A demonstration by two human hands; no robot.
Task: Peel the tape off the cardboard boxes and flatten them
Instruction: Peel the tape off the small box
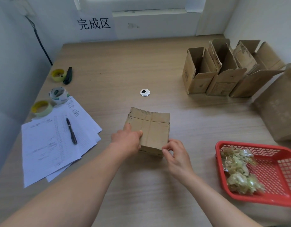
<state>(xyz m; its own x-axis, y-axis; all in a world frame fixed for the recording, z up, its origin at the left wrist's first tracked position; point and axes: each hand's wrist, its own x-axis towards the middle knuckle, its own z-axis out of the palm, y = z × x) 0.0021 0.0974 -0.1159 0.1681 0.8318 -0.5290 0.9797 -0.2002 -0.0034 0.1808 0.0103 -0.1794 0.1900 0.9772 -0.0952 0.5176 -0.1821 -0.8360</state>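
A closed brown cardboard box [149, 130] lies near the middle of the table [108, 66], toward its near edge, with clear tape along its top seam. Three open boxes [223, 72] stand upright in a row near the far right corner, touching each other, flaps raised.

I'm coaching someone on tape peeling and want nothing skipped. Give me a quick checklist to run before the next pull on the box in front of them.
1. Cardboard box steadied: ok, the left hand grips its left side.
2. Tape end caught: cannot tell; right hand fingers pinch at the near right corner, but tape is not discernible.
3. Red basket for scraps within reach: ok, it sits to the right with crumpled tape inside.
4. Box closed: ok, top flaps lie flat.
5. Open boxes out of the way: ok, at the far right.
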